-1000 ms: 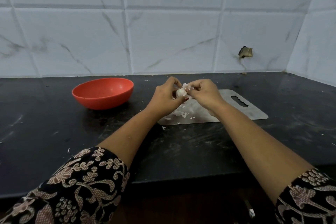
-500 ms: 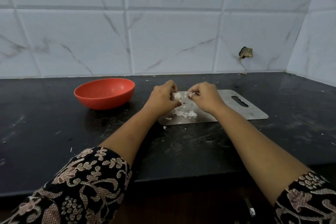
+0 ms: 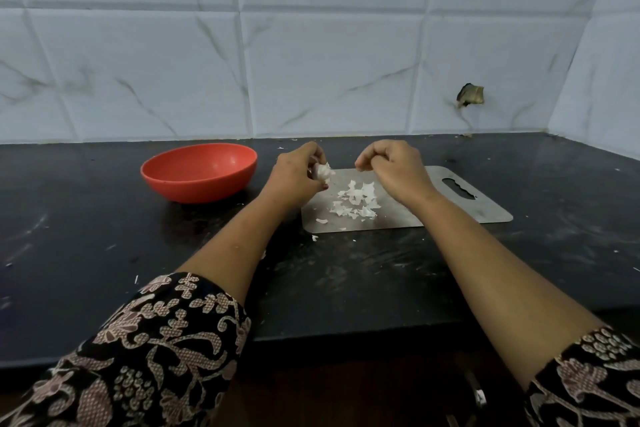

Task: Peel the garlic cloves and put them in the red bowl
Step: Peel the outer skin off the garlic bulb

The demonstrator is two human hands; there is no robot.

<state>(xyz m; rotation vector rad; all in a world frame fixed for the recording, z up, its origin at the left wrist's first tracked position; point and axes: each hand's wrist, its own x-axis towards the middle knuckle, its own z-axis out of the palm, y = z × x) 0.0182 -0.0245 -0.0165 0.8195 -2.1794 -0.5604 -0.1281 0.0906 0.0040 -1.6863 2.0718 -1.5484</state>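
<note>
My left hand (image 3: 298,177) grips a white garlic piece (image 3: 322,173) just above the left end of the steel cutting board (image 3: 450,208). My right hand (image 3: 391,166) hovers over the board a short way to the right, fingers curled with the fingertips pinched together; whether they hold a bit of skin is too small to tell. A heap of white garlic skins (image 3: 356,201) lies on the board below both hands. The red bowl (image 3: 199,172) stands on the black counter to the left of my left hand, and no cloves show inside it.
The black counter (image 3: 104,236) carries scattered skin flakes around the board. A tiled wall (image 3: 311,62) closes the back, and another wall meets it at the right corner. The counter's front edge runs below my forearms.
My hands have parted: the right hand pulled away to the right from the garlic, which stays in the left hand. More skins lie on the board.
</note>
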